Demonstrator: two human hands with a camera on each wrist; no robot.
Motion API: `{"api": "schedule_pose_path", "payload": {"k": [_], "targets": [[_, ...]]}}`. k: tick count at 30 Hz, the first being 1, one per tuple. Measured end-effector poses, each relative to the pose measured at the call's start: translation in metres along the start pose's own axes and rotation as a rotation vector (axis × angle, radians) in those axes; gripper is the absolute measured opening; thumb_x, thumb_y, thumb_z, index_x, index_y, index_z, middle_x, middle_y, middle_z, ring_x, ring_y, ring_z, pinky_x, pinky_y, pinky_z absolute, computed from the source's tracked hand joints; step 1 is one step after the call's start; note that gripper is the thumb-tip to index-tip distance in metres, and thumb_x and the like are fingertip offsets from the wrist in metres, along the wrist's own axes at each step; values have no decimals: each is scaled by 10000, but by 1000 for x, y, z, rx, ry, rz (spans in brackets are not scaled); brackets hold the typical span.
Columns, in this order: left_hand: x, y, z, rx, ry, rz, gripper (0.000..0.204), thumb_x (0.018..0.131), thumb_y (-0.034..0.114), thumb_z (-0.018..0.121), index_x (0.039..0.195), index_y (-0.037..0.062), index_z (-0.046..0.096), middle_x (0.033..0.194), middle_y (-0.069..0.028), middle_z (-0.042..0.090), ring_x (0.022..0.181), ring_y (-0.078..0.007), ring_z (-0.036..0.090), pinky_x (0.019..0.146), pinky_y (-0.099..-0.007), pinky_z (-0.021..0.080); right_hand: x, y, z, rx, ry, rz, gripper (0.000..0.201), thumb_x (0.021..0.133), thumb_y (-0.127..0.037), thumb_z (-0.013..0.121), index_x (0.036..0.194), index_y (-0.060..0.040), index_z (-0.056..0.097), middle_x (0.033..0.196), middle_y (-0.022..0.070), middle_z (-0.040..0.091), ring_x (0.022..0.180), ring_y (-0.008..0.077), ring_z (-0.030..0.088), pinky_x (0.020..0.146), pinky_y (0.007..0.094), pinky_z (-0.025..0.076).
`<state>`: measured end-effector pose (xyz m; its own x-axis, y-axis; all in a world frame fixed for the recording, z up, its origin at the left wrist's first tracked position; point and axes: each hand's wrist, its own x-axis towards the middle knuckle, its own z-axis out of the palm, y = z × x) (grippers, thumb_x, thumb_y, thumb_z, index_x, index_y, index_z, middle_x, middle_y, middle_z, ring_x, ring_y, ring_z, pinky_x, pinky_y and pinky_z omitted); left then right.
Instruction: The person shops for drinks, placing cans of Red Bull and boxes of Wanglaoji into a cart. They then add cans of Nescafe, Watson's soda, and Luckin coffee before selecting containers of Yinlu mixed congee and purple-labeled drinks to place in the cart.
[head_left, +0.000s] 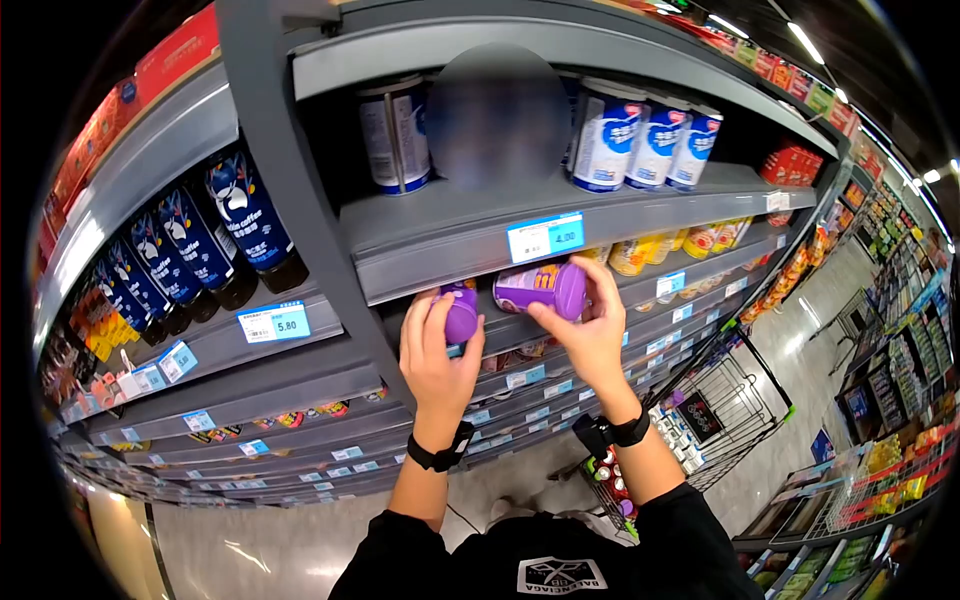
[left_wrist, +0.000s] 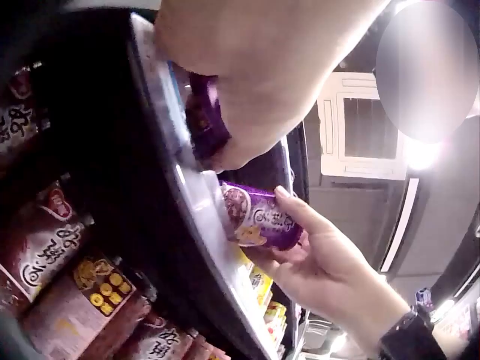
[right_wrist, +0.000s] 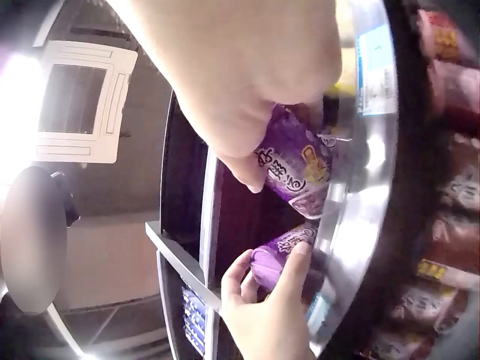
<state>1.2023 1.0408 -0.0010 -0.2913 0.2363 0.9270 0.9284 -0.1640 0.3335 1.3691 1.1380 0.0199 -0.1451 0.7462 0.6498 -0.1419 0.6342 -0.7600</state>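
Note:
My left hand [head_left: 436, 365] grips a purple can [head_left: 462, 314] at the front of the shelf below the blue-and-white cans, fingers over its top and thumb on the near side. Just to the right, my right hand [head_left: 597, 345] holds a second purple can [head_left: 535, 288], tilted on its side, thumb across its near end and fingers round the far end. In the left wrist view this can [left_wrist: 259, 217] shows a printed bowl and dark lettering. The right wrist view has both cans close together by the shelf's front rail [right_wrist: 364, 202].
Blue-and-white cans [head_left: 610, 140] stand on the shelf above, with a price tag [head_left: 545, 237] on its edge. Dark blue coffee bottles [head_left: 245, 210] fill the left bay. Yellow cans [head_left: 630, 256] sit to the right. A shopping cart [head_left: 735, 400] stands in the aisle at right.

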Motion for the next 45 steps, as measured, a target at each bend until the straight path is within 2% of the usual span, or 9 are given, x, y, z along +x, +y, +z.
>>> {"api": "schedule_pose_path", "payload": {"k": [5, 9, 12, 13, 15, 21, 30, 36, 45], "targets": [[-8, 14, -4, -225, 93, -78, 639, 731, 44, 896, 1277, 13, 565, 1286, -194, 646, 1148, -312, 650, 983, -413, 524, -34, -4, -36, 166, 141, -136, 715, 705, -17, 918, 1319, -2, 552, 1369, 135, 518, 1241, 230, 574, 1039, 357, 507], [-37, 72, -15, -409, 156, -186, 619, 749, -20, 846, 1267, 33, 511, 1330, -169, 563, 1202, -282, 575, 1050, -401, 461, -65, -15, -101, -136, 147, -218, 656, 672, -123, 956, 1207, -44, 586, 1263, 157, 600, 1143, 270, 620, 929, 359, 535], [-77, 121, -11, -505, -4, -311, 641, 751, 37, 856, 1284, 33, 499, 1270, -155, 571, 1183, -260, 568, 1056, -397, 443, -101, -15, -160, -370, 102, -123, 693, 677, -177, 967, 1231, -58, 570, 1230, 100, 603, 1109, 201, 616, 923, 337, 518], [-94, 139, -8, -548, -110, -418, 646, 733, 82, 883, 1264, 30, 519, 1238, -157, 589, 1167, -264, 582, 1043, -398, 452, -115, -17, -179, -378, 135, -113, 617, 683, -208, 954, 1161, -40, 603, 1136, 153, 643, 1057, 313, 654, 922, 381, 527], [-133, 180, -2, -598, -360, -591, 633, 724, 162, 909, 1239, 14, 572, 1153, -130, 652, 1037, -239, 650, 952, -371, 511, -150, -22, -230, -470, 81, -46, 591, 685, -212, 949, 1145, -43, 619, 1122, 152, 648, 1040, 321, 660, 910, 390, 535], [-281, 289, 2, -311, -1035, -355, 612, 691, 468, 896, 1128, 80, 714, 1098, -133, 711, 1006, -310, 706, 896, -411, 559, -306, -35, -411, -683, -47, 301, 598, 729, -325, 915, 1173, -20, 657, 1125, 181, 637, 1031, 397, 637, 898, 435, 528], [-405, 447, 36, -545, -1486, -33, 698, 740, 571, 806, 1290, 178, 633, 1126, -118, 642, 1042, -348, 668, 870, -458, 555, -519, -83, -613, -1035, 184, 715, 715, 647, -346, 939, 1217, -33, 644, 1083, 181, 650, 1008, 379, 648, 869, 439, 537], [-427, 506, 60, -535, -1527, 94, 586, 727, 541, 805, 1185, 194, 684, 1074, -64, 640, 1014, -303, 673, 826, -446, 555, -530, -118, -658, -1145, 374, 789, 730, 646, -307, 922, 1256, -57, 610, 1173, 175, 664, 1041, 405, 665, 885, 464, 547], [-469, 500, 112, -305, -1550, 5, 527, 709, 514, 796, 1089, 167, 682, 1054, -69, 632, 989, -312, 674, 761, -482, 565, -481, -97, -669, -1223, 278, 920, 671, 709, -363, 905, 1221, -47, 607, 1111, 195, 685, 978, 411, 685, 814, 457, 554]]}}
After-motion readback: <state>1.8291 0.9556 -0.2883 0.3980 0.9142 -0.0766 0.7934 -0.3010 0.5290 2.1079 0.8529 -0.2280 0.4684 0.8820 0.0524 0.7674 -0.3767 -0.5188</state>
